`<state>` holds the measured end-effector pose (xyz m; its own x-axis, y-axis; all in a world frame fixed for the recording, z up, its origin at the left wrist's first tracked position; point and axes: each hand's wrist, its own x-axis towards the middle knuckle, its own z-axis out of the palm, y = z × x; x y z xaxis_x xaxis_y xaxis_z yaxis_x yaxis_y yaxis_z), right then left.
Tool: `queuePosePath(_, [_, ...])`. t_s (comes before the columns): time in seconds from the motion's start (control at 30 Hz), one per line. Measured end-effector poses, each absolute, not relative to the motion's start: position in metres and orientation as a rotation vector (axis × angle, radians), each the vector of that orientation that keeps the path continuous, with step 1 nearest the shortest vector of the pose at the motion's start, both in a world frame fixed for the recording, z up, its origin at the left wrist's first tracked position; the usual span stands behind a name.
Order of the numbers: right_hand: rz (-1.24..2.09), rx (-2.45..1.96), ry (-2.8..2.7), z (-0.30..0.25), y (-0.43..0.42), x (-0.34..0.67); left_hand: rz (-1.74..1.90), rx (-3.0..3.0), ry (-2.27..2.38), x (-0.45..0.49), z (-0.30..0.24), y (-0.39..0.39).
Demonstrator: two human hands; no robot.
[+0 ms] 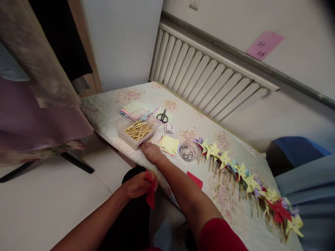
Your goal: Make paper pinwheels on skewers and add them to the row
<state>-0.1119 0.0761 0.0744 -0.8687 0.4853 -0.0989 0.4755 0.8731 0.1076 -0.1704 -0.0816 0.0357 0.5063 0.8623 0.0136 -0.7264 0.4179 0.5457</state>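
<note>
My left hand point(140, 184) is closed on a folded red paper pinwheel point(151, 195), held over my lap at the table's near edge. My right hand point(151, 152) reaches to the front right corner of a clear plastic box point(130, 142) full of thin golden sticks point(138, 130). Its fingers are drawn together, and whatever is between them is too small to make out. Just right of that hand lies a stack of yellow paper squares point(169, 144). Beyond it stands a round clear dish point(187, 151) of small shiny pieces. A red paper sheet point(195, 179) lies near my right forearm.
Finished pinwheels on sticks point(240, 170) lie in a long row along the right of the flowered tablecloth point(170, 105). Behind the box are scissors point(162, 116), a small clear box point(169, 129) and pastel papers point(133, 107). A radiator point(199, 66) borders the table's far side.
</note>
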Motion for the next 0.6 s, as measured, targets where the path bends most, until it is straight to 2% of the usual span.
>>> queuePosePath(0.13, [0.081, 0.705, 3.009, 0.081, 0.071, -0.102, 0.995, 0.538, 0.298, -0.171, 0.036, -0.081])
queuePosePath(0.27, [-0.148, 0.903, 3.260, 0.100, 0.066, -0.093, 0.979, 0.556, 0.309, -0.172, 0.035, -0.081])
queuePosePath(0.43, [-0.692, 1.588, 3.557, 0.129, 0.045, -0.068, 0.988, 0.582, 0.364, -0.172, 0.032, -0.080])
queuePosePath(0.53, [-1.079, 1.963, 3.454, 0.140, 0.021, -0.040, 0.986, 0.591, 0.356, -0.172, 0.031, -0.079])
queuePosePath(0.6, [-1.195, 2.122, 3.375, 0.142, 0.001, -0.017, 0.987, 0.600, 0.339, -0.172, 0.031, -0.079])
